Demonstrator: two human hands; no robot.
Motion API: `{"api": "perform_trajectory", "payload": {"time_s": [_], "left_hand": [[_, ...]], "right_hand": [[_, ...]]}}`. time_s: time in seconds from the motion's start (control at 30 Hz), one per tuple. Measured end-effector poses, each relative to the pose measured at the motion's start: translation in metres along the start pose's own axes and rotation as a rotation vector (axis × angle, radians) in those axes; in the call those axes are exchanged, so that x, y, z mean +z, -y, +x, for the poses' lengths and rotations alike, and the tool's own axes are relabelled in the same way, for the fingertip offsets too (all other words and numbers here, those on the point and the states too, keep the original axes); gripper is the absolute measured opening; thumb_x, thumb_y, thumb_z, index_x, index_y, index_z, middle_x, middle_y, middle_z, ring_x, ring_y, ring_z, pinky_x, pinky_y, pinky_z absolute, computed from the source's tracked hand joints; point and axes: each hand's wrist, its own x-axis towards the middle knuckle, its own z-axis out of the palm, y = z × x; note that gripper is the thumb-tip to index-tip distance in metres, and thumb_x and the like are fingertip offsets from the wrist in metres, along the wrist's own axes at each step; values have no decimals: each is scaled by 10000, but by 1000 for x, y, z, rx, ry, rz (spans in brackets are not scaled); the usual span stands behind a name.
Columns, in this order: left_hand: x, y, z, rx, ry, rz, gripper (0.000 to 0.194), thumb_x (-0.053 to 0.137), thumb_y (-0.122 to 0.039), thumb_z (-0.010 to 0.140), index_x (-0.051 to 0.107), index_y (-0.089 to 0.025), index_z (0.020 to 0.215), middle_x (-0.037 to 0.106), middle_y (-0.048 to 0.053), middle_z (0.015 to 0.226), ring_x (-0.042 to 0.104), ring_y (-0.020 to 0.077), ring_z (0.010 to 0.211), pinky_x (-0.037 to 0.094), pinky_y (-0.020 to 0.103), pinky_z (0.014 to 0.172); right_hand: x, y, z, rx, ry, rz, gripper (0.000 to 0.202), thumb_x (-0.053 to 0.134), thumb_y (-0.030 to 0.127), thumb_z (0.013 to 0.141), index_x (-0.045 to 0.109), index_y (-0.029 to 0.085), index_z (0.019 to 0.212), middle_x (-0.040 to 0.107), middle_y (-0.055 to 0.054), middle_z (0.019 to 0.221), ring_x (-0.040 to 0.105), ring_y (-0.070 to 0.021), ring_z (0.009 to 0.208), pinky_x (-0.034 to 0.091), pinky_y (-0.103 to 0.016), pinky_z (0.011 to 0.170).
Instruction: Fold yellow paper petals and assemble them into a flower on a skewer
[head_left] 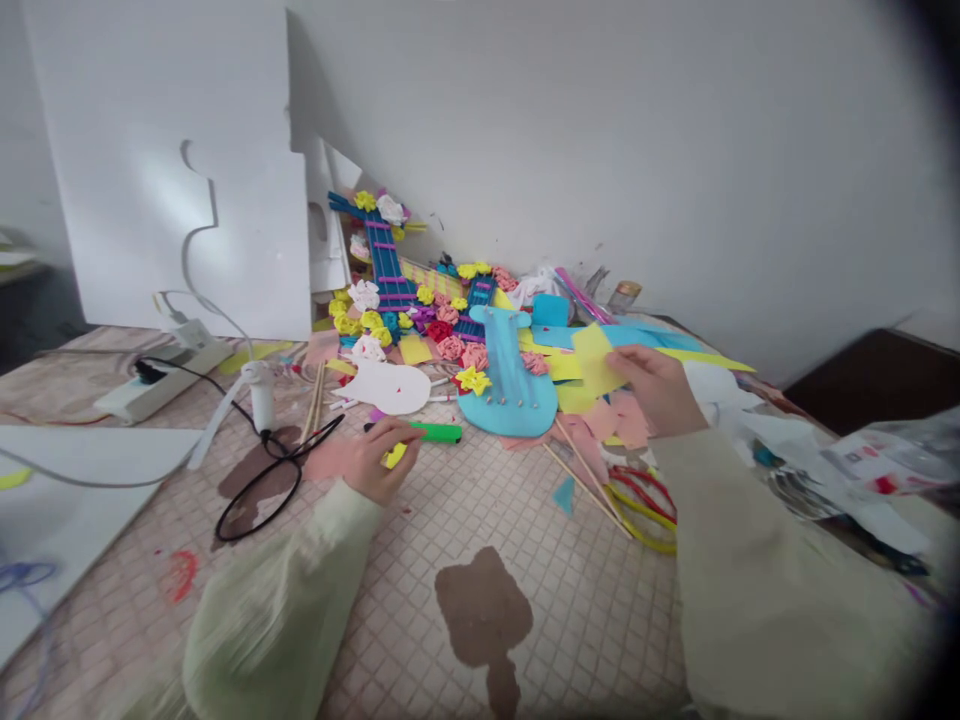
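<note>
My left hand is closed around a green marker pen with a dark end, held level just above the table. A small yellow piece shows by the fingers of this hand; whether it is gripped too is unclear. Between thumb and fingers, my right hand pinches a yellow paper piece over the pile. A blue guitar-shaped cutout with a yellow flower stands between the hands. Behind the marker lies a white guitar-shaped cutout.
Decorated blue guitar shapes with paper flowers lean at the back. A white glue gun and power strip with black cable are at left. Pink paper pieces, wooden sticks and red-yellow cords lie near the right arm.
</note>
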Motion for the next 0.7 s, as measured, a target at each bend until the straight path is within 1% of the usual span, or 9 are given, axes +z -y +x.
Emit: {"api": "perform_trajectory", "payload": {"time_s": [0.07, 0.13, 0.17, 0.23, 0.3, 0.4, 0.5, 0.6, 0.7], "left_hand": [[4, -10, -3, -91, 57, -308, 213, 540, -292, 740, 645, -143, 850, 613, 94, 817, 549, 169, 770, 443, 269, 662], [10, -20, -8, -140, 104, -425, 357, 425, -407, 796, 615, -151, 958, 629, 113, 882, 571, 191, 795, 461, 281, 615], [12, -25, -11, -218, 141, -634, 451, 393, -483, 785, 602, -144, 997, 627, 132, 928, 570, 225, 851, 469, 304, 619], [16, -33, -16, -353, 238, -891, 600, 404, -622, 701, 621, -134, 975, 630, 138, 951, 568, 269, 891, 469, 343, 666], [17, -40, -21, -409, 292, -935, 588, 481, -631, 643, 657, -131, 896, 652, 117, 890, 586, 265, 834, 462, 348, 699], [19, -45, -24, -565, 297, -893, 377, 602, -489, 631, 684, -129, 708, 663, 64, 681, 601, 203, 651, 464, 286, 601], [23, -42, -22, -822, 168, -914, 288, 663, -402, 588, 641, -118, 553, 606, 25, 513, 545, 129, 475, 437, 227, 467], [28, -36, -20, -933, 34, -939, 304, 659, -410, 581, 615, -110, 562, 598, 34, 506, 533, 117, 450, 434, 217, 415], [31, -32, -21, -936, 17, -853, 319, 634, -407, 618, 625, -89, 643, 627, 77, 569, 587, 161, 523, 479, 256, 452]], "right_hand": [[9, 29, -22, -45, 225, 119, 286, 480, 433, 735, 583, 182, 825, 634, -20, 761, 587, -140, 675, 459, -242, 594], [22, 53, -45, -60, 741, 387, 230, 539, 398, 722, 576, 180, 786, 612, -1, 699, 566, -116, 628, 438, -224, 569], [29, 62, -54, -52, 911, 461, 211, 543, 381, 730, 571, 179, 782, 604, 7, 686, 557, -105, 623, 429, -215, 573], [45, 74, -68, -1, 1074, 554, 188, 543, 351, 743, 562, 171, 791, 609, -1, 741, 556, -100, 673, 423, -213, 612], [60, 76, -74, 36, 1090, 579, 188, 538, 340, 752, 559, 159, 797, 604, -7, 748, 549, -101, 686, 416, -217, 627], [79, 67, -78, 51, 1015, 574, 206, 532, 340, 757, 565, 146, 819, 595, -14, 733, 543, -111, 679, 416, -227, 616], [91, 51, -85, 41, 786, 594, 259, 491, 354, 784, 549, 164, 951, 605, -22, 749, 550, -121, 671, 429, -227, 583], [102, 36, -96, -52, 583, 633, 328, 439, 322, 817, 472, 202, 1120, 624, -51, 897, 579, -138, 757, 465, -249, 639], [109, 26, -104, -239, 559, 596, 324, 452, 240, 800, 505, 232, 1119, 617, -58, 1004, 586, -163, 864, 480, -290, 719]]}}
